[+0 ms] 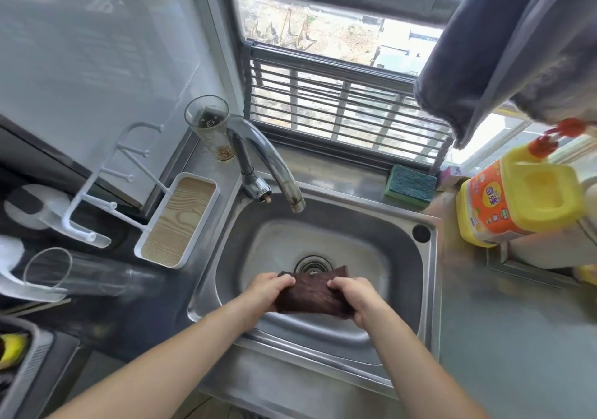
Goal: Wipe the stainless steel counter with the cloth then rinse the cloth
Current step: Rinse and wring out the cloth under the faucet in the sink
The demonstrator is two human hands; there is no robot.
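While the faucet (268,163) stands dry, the left hand (269,287) and right hand (352,294) each grip an end of the brown cloth (310,294) over the sink (323,331) drain (311,265).

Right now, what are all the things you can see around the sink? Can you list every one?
cloth: one, dark brown, held over the sink basin
sink: one, steel, centre
drain: one, dark, bottom of the basin, partly behind the cloth
tap: one, shiny steel, behind the basin; no water visible
sponge: one, green, on the ledge behind the sink
detergent bottle: one, yellow with orange label, right of the sink
tall glass: one, clear, upright left of the tap
tray rack: one, white with wood-look base, left of the sink
lying glass: one, clear, on its side, far left
hanging towel: one, grey-blue, top right
left hand: gripping the cloth's left end
right hand: gripping its right end
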